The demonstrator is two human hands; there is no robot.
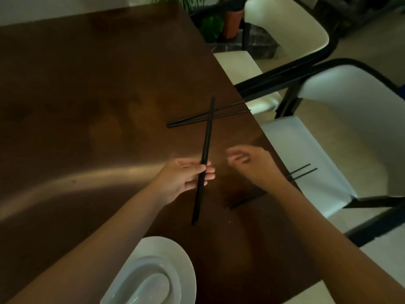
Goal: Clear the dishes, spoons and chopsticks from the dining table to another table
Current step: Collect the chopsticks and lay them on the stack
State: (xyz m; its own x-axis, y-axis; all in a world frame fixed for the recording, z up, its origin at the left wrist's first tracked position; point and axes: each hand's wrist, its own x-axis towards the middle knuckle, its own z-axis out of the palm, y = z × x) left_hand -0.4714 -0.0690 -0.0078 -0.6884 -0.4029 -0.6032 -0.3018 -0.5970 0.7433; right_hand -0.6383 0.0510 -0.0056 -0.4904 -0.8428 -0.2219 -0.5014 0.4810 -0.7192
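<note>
A dark brown wooden counter [87, 95] fills the left and middle of the head view, with a pale streak of reflected light across it. At the bottom, near the counter's near edge, sits a white plate [186, 266], and a white spoon [140, 288] lies in it. Above the plate the left hand [182, 181] holds a pair of black chopsticks [207, 137]; its fingers [206, 172] and thumb are curled round them a little below their middle, and the pair runs steeply up and away, its far end crossing over a second pair of black chopsticks [190, 120] that lies flat on the counter, pointing toward the right edge. Just right of the left hand, the right hand [252, 165] hovers above the counter with its fingers loosely curled, holding nothing. Beneath the right forearm lies a third pair of black chopsticks [303, 172], its tips sticking out past the counter's right edge. Farther right stand two white chairs [350, 128] with black frames, and a potted plant [232, 23] shows at the top.
</note>
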